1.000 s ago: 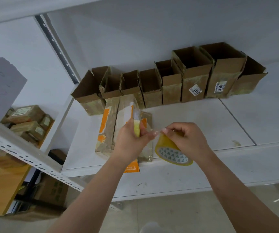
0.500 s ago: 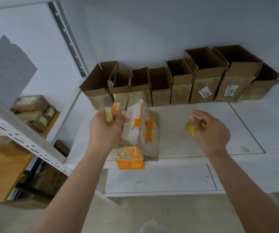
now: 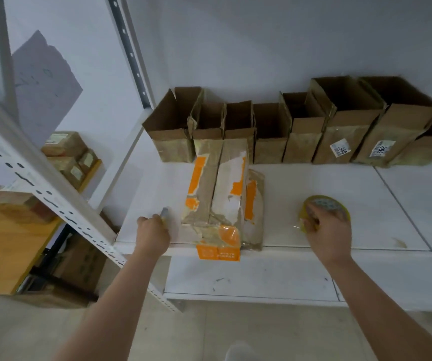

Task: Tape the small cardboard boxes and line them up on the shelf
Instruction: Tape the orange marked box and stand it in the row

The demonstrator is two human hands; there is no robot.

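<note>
At far left, beyond the perforated white steel upright (image 3: pixel 53 196), several taped brown parcels (image 3: pixel 69 157) sit on a wooden surface, outside the work area. On the white metal shelf (image 3: pixel 366 204), the left hand (image 3: pixel 152 234) rests near the front edge with fingers curled round a small grey-tipped tool (image 3: pixel 164 213), probably a cutter, though blur prevents a firm identification. Just to its right lies a stack of flattened brown-and-orange cardboard boxes (image 3: pixel 222 199), its near end overhanging the shelf lip. Further right, the right hand (image 3: pixel 326 230) grips a yellow roll of packing tape (image 3: pixel 324 207) that is at or just above the shelf surface. Along the back wall stands a row of open-topped brown cardboard boxes (image 3: pixel 287 131), touching side by side, their undersides seemingly taped. Assessment: the step in hand appears to fall between boxes, with both tools being parked. The next move calls for freeing the hands, drawing one flat box from the stack, and folding it for taping.
</note>
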